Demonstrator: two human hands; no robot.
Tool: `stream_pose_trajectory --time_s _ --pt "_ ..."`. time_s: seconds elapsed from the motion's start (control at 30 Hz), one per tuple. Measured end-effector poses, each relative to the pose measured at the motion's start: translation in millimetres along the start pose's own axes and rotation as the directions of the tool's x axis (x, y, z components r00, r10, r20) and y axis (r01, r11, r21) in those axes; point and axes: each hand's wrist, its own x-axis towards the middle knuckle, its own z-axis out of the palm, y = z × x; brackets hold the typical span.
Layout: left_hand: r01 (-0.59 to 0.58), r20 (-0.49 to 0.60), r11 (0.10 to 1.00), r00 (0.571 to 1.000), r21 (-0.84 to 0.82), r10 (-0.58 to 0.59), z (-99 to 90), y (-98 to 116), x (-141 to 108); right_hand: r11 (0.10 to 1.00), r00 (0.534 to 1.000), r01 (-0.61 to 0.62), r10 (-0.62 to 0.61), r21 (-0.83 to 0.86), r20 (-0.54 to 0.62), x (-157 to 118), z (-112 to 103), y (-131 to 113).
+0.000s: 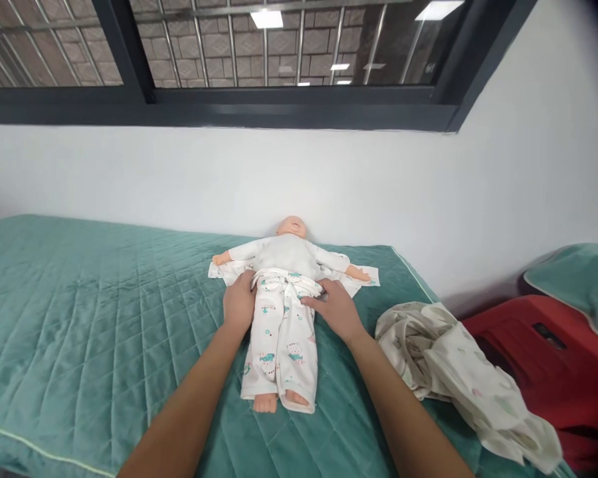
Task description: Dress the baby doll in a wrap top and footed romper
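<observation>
A baby doll (292, 227) lies on its back on a green quilted cover (129, 318), head toward the wall and arms spread. Its torso is in a plain white top (286, 255). White printed trousers (282, 332) cover its legs, with the feet showing at the cuffs. A printed garment (369, 274) lies spread under its arms. My left hand (239, 300) is at the left side of the waistband, its fingers partly hidden by the cloth. At the right side of the waistband, my right hand (335, 307) has thumb and fingers closed on the trousers.
A crumpled printed cloth (458, 365) lies to the right of the doll. Beyond it are a red bag or case (553, 345) and a green cushion or cloth (578, 285). A white wall (179, 179) with a barred window stands behind.
</observation>
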Motion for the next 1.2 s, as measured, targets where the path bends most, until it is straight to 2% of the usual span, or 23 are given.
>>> stream_pose_trajectory --time_s 0.13,0.23,0.33,0.47,0.63,0.77,0.83,0.97,1.07,1.2 --pt "-0.014 -0.033 0.991 0.999 -0.132 0.01 -9.1 -2 -34 0.999 0.999 0.001 -0.003 -0.036 -0.042 -2 0 2" --pt "0.032 -0.083 0.976 0.995 -0.214 -0.051 -14.0 1 -63 0.999 0.998 0.006 -0.009 -0.048 -0.069 -3 2 3" --pt "0.064 -0.098 0.957 0.991 -0.284 -0.095 -16.7 7 -80 0.997 0.994 0.038 -0.045 -0.071 -0.095 -9 2 -1" --pt "-0.03 -0.083 0.929 0.997 -0.37 0.0 -15.4 6 -79 0.991 0.991 0.089 -0.098 -0.103 -0.094 -41 -2 -23" --pt "-0.119 -0.097 0.91 0.991 -0.398 0.088 -12.3 -2 -64 0.976 0.981 0.192 -0.188 -0.098 0.051 -92 -1 -55" --pt "-0.154 -0.146 0.917 0.984 -0.367 0.107 -15.3 -3 -63 0.976 0.975 0.212 -0.215 -0.052 -0.058 -91 -1 -60" --pt "-0.154 -0.11 0.91 0.987 -0.384 0.121 -20.8 -2 -74 0.97 0.966 0.242 -0.242 -0.012 -0.092 -82 -2 -57" --pt "-0.132 0.061 0.87 0.981 -0.475 0.183 -40.0 -5 -110 0.973 0.978 0.208 -0.208 0.098 -0.006 -79 -7 -54" --pt "-0.101 0.142 0.843 0.969 -0.528 0.205 -55.8 -10 -131 0.974 0.98 0.169 -0.183 0.151 0.081 -96 -12 -58" --pt "-0.113 0.179 0.815 0.95 -0.568 0.256 -63.8 -16 -137 0.972 0.966 0.142 -0.177 0.185 0.186 -124 -18 -65"
